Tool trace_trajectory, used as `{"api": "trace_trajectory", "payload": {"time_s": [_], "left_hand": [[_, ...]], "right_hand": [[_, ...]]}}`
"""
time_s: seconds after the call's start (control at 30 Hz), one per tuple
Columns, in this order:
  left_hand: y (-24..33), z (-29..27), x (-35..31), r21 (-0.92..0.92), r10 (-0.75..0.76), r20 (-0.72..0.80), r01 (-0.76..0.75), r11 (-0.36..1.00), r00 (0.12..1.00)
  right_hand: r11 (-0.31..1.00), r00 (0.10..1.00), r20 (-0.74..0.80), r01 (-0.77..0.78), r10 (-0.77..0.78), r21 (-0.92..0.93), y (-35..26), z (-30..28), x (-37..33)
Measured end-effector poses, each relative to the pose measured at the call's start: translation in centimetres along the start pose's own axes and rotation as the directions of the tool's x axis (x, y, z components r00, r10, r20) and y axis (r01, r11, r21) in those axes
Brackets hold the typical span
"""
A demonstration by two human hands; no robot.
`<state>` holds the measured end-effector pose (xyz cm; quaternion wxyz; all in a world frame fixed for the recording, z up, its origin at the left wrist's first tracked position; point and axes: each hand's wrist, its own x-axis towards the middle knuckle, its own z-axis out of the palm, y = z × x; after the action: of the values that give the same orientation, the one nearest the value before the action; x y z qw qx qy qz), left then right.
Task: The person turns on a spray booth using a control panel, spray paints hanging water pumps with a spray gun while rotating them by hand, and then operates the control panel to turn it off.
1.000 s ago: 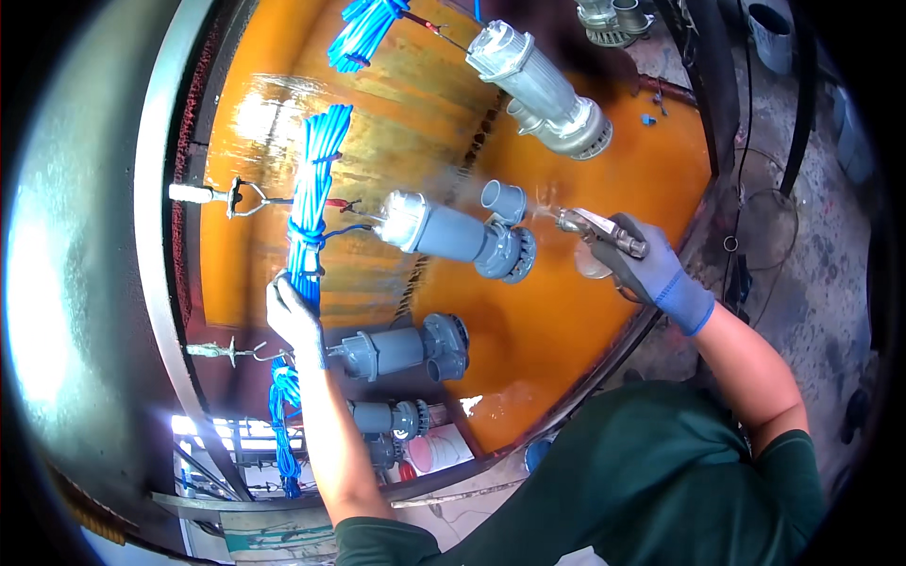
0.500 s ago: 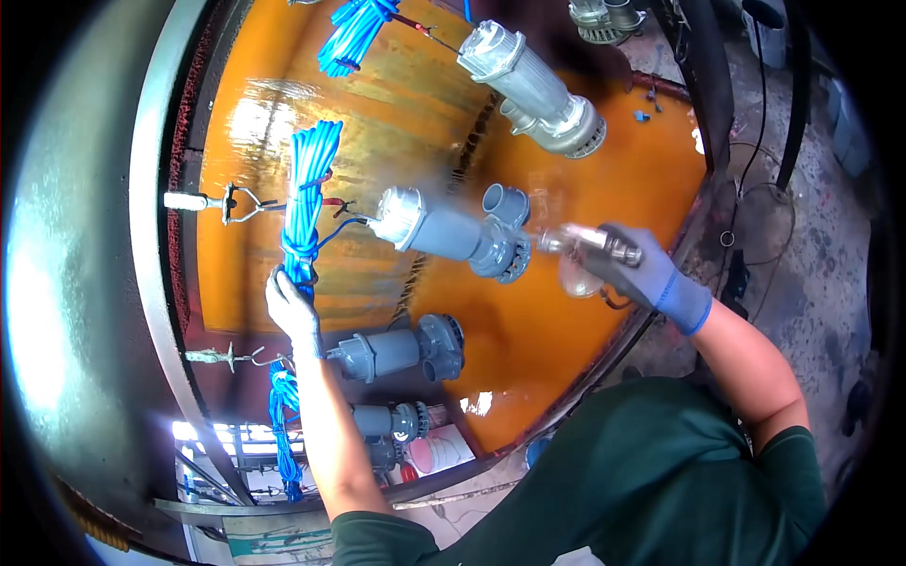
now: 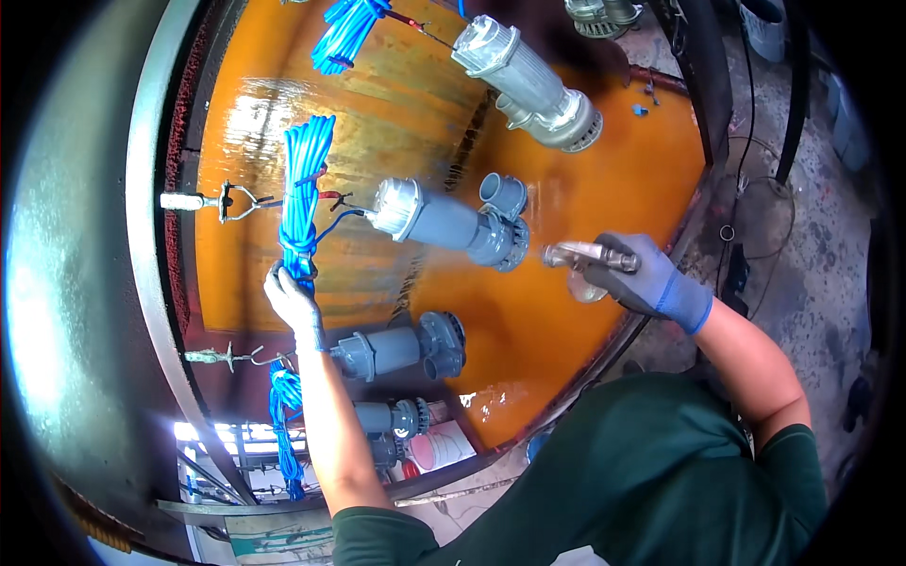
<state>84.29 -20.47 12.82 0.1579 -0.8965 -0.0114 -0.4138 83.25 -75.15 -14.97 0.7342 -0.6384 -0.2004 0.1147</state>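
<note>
My right hand (image 3: 651,278), in a grey-and-blue glove, is closed around a metal spray gun (image 3: 595,253) with a clear cup under it. Its nozzle points left at the strainer end of a grey submersible pump (image 3: 439,224), a short gap away. A faint mist hangs about the pump. This pump hangs tilted from a hook (image 3: 243,201), its pipe outlet facing up. My left hand (image 3: 295,307), in a pale glove with dark fingertips, grips the lower end of the pump's coiled blue cable (image 3: 300,203).
A paler, silvery pump (image 3: 533,85) hangs farther off; another grey pump (image 3: 387,351) hangs nearer, beside my left forearm. Behind them stands an orange-coated, wet-looking booth wall (image 3: 377,123). A steel rail (image 3: 151,245) runs along the left. A pink-and-white bucket (image 3: 442,445) stands low at the front.
The spray gun has shifted slightly left and down and shows more sharply. The mist around the pump looks different. My left hand keeps its hold on the cable.
</note>
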Motion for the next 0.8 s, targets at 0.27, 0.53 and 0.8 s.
{"api": "trace_trajectory", "payload": {"time_s": [0.27,0.53,0.8], "left_hand": [[2.9,-0.5,0.0,-0.156,-0.187,-0.005,0.184,0.971,0.982],[2.7,-0.7,-0.1,-0.127,-0.174,-0.006,0.172,0.977,0.985],[2.3,-0.5,0.0,-0.148,-0.145,0.0,0.143,0.979,0.989]], "right_hand": [[1.0,0.997,0.081,-0.009,0.007,0.024,0.2,0.5,-1.2],[0.986,0.99,-0.036,-0.131,0.136,0.099,1.5,0.9,-1.1],[0.941,0.961,-0.207,-0.113,0.185,0.319,3.9,1.8,-0.7]]}}
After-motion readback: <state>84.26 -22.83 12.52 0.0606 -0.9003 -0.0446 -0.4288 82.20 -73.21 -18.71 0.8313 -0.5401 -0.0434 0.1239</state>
